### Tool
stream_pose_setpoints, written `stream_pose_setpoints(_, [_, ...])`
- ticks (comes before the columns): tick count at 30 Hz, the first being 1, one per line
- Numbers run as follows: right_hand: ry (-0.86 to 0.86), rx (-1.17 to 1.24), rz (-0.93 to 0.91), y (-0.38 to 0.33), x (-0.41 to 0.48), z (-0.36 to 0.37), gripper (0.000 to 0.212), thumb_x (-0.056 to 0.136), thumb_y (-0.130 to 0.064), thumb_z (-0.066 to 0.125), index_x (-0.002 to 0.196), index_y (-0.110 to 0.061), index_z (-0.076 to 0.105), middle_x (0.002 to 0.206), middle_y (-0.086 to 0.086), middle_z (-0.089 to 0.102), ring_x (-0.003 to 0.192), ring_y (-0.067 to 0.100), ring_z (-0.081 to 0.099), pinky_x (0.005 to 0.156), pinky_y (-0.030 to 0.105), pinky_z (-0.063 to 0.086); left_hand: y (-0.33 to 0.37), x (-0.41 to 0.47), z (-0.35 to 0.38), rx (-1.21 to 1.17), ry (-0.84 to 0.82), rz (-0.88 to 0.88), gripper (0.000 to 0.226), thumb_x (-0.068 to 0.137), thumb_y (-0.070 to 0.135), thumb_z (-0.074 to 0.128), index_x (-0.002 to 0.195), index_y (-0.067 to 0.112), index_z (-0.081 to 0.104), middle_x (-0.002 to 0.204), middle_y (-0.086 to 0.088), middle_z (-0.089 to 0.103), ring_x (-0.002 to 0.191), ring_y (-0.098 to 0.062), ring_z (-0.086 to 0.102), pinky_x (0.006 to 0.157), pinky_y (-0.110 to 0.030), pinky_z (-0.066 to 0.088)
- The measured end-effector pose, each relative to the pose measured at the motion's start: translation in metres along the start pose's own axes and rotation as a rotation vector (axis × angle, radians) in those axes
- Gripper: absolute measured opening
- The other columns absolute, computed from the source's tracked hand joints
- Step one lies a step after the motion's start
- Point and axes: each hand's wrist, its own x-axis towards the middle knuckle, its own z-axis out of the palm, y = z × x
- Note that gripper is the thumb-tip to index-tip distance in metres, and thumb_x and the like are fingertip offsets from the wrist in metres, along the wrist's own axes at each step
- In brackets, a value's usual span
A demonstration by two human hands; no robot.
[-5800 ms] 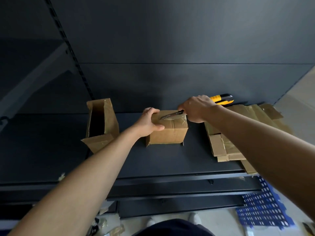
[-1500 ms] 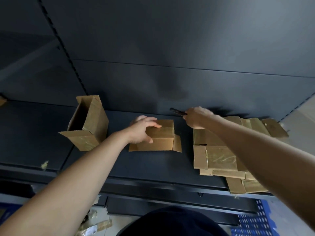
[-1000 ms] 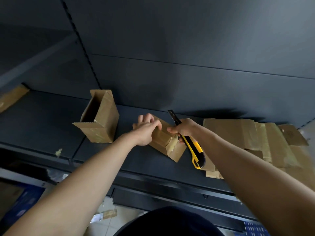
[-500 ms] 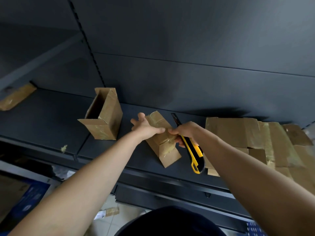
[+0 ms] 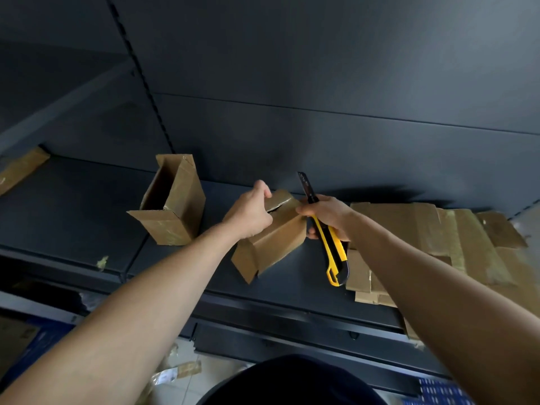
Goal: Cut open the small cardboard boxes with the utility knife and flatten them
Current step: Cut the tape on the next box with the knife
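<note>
Far left: a flat strip of cardboard (image 5: 22,168) lies on the dark metal shelf (image 5: 73,206), partly cut off by the frame edge.
Shelf front, left: a small pale scrap of tape (image 5: 102,262) sits near the shelf's front lip.
Open box: a small brown cardboard box (image 5: 171,204) stands upright on the shelf, left of the hands, its top open and one flap folded outward toward the viewer. It is untouched and well apart from both hands.
Left hand: the left hand (image 5: 251,213) reaches in from the lower left and is closed on the upper left edge of the box being worked on, fingers curled over the far side, thumb on the near face.
Box being worked on: a small cardboard box (image 5: 270,239) sits in the centre of the shelf, tilted and partly collapsed, its lower end open toward the viewer, tape visible on its upper end. It is held between the two hands.
Right hand: the right hand (image 5: 327,216) is wrapped around the utility knife and also pinches the box's right upper corner with thumb and fingertips.
Knife: the yellow and black utility knife (image 5: 330,244) runs through the fist, dark blade pointing up and away, handle angled down toward the viewer. The blade is clear of the cardboard.
Right: a pile of flattened boxes (image 5: 423,229) lies spread on the shelf, overlapping, partly under the right forearm.
Below: pale floor with paper scraps (image 5: 178,372) under the shelf.
</note>
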Motion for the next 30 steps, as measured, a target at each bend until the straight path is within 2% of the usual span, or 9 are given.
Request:
stream_pose_setpoints(4, [0.008, 0.030, 0.039, 0.004, 0.001, -0.004, 0.026, 0.084, -0.010, 0.070, 0.108, -0.007, 0.060, 0.073, 0.011, 0.054, 0.045, 0.016, 0.049, 0.054, 0.033, 0.053, 0.003, 0.006, 0.003, 0.077, -0.016, 0.105, 0.036, 0.080, 0.006, 0.048, 0.100, 0.032, 0.034, 0.094, 0.001, 0.048, 0.073, -0.012, 0.048, 0.056, -0.030, 0.037])
stream_pose_setpoints(6, [0.023, -0.010, 0.062, 0.010, 0.001, -0.005, 0.025, 0.083, -0.008, 0.071, 0.106, -0.008, 0.060, 0.075, 0.011, 0.056, 0.046, 0.016, 0.050, 0.053, 0.031, 0.053, 0.003, 0.007, 0.005, 0.133, -0.068, 0.144, 0.034, 0.083, 0.006, 0.046, 0.105, 0.030, 0.035, 0.094, 0.000, 0.050, 0.073, -0.013, 0.050, 0.058, -0.033, 0.041])
stream_pose_setpoints(10, [0.029, 0.047, 0.076, 0.029, 0.002, 0.000, 0.018, 0.085, -0.007, 0.068, 0.101, -0.008, 0.060, 0.082, 0.012, 0.056, 0.048, 0.016, 0.049, 0.054, 0.030, 0.052, 0.006, 0.007, 0.006, 0.304, -0.171, 0.261, 0.039, 0.091, 0.006, 0.044, 0.127, 0.019, 0.041, 0.110, -0.010, 0.057, 0.095, -0.027, 0.056, 0.078, -0.042, 0.048])
stream_pose_setpoints(14, [0.044, 0.075, 0.067, 0.034, 0.002, 0.001, 0.020, 0.084, -0.007, 0.069, 0.102, -0.006, 0.062, 0.085, 0.013, 0.059, 0.049, 0.015, 0.049, 0.054, 0.029, 0.053, 0.008, 0.011, 0.010, 0.523, -0.115, 0.335, 0.031, 0.096, 0.017, 0.044, 0.125, 0.008, 0.045, 0.115, -0.014, 0.059, 0.106, -0.031, 0.055, 0.086, -0.040, 0.045])
stream_pose_setpoints(17, [0.044, 0.077, 0.072, 0.035, 0.002, 0.002, 0.021, 0.083, -0.009, 0.071, 0.102, -0.006, 0.063, 0.085, 0.014, 0.060, 0.049, 0.015, 0.050, 0.055, 0.029, 0.054, 0.008, 0.011, 0.018, 0.608, -0.069, 0.303, 0.032, 0.100, 0.027, 0.041, 0.121, 0.005, 0.049, 0.118, -0.013, 0.056, 0.112, -0.029, 0.052, 0.092, -0.037, 0.043])
stream_pose_setpoints(20, [0.034, 0.050, 0.055, 0.037, -0.001, 0.002, 0.022, 0.086, -0.017, 0.069, 0.105, -0.006, 0.063, 0.088, 0.013, 0.060, 0.053, 0.016, 0.052, 0.056, 0.028, 0.055, 0.006, 0.008, 0.028, 0.628, -0.013, 0.259, 0.034, 0.102, 0.026, 0.039, 0.124, 0.003, 0.048, 0.122, -0.013, 0.053, 0.116, -0.028, 0.049, 0.095, -0.038, 0.042])
stream_pose_setpoints(24, [0.015, -0.136, 0.075, 0.033, -0.006, -0.009, 0.046, 0.095, -0.050, 0.045, 0.097, -0.006, 0.055, 0.082, 0.012, 0.054, 0.054, 0.020, 0.052, 0.050, 0.029, 0.050, 0.000, 0.004, 0.034, 0.632, 0.030, 0.300, 0.031, 0.102, 0.015, 0.036, 0.130, 0.003, 0.043, 0.125, -0.012, 0.050, 0.118, -0.026, 0.045, 0.096, -0.033, 0.038])
stream_pose_setpoints(27, [-0.006, -0.199, 0.129, 0.030, -0.009, -0.016, 0.043, 0.101, -0.049, 0.027, 0.096, -0.011, 0.047, 0.073, 0.011, 0.049, 0.052, 0.021, 0.048, 0.049, 0.029, 0.046, -0.005, 0.002, 0.035, 0.629, 0.037, 0.325, 0.034, 0.101, 0.011, 0.038, 0.134, 0.003, 0.039, 0.127, -0.010, 0.047, 0.118, -0.023, 0.043, 0.096, -0.030, 0.038])
stream_pose_setpoints(30, [-0.020, -0.357, 0.160, 0.027, -0.012, -0.020, 0.050, 0.099, -0.051, 0.025, 0.079, -0.012, 0.048, 0.063, 0.008, 0.049, 0.050, 0.020, 0.045, 0.049, 0.026, 0.042, -0.006, 0.002, 0.037, 0.634, 0.026, 0.326, 0.039, 0.099, 0.003, 0.042, 0.137, 0.003, 0.035, 0.128, -0.009, 0.046, 0.119, -0.023, 0.043, 0.095, -0.030, 0.040])
